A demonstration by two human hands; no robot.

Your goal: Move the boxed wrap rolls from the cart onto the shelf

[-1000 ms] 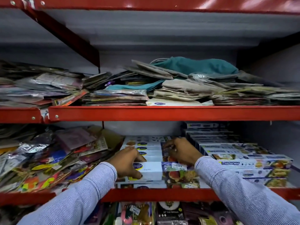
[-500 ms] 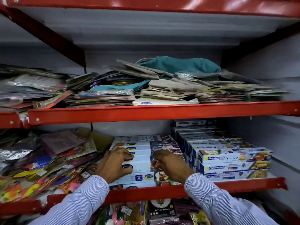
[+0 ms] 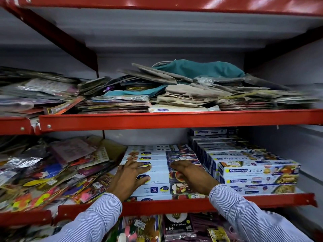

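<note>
We face a red metal shelving unit (image 3: 174, 119) set against a pale grey back wall (image 3: 52, 55). A diagonal red brace (image 3: 57, 35) runs down the upper left. Light glints off the top beam (image 3: 174, 4), and deep shadow darkens the upper right corner.

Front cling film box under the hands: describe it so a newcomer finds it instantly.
Start at the lower red shelf, middle stack between loose packets and Freshwrapp boxes. The cling film box lies nearest the edge on top, left hand and right hand flat on it. Unlike the neighbours, it reads Cling Film.
</note>
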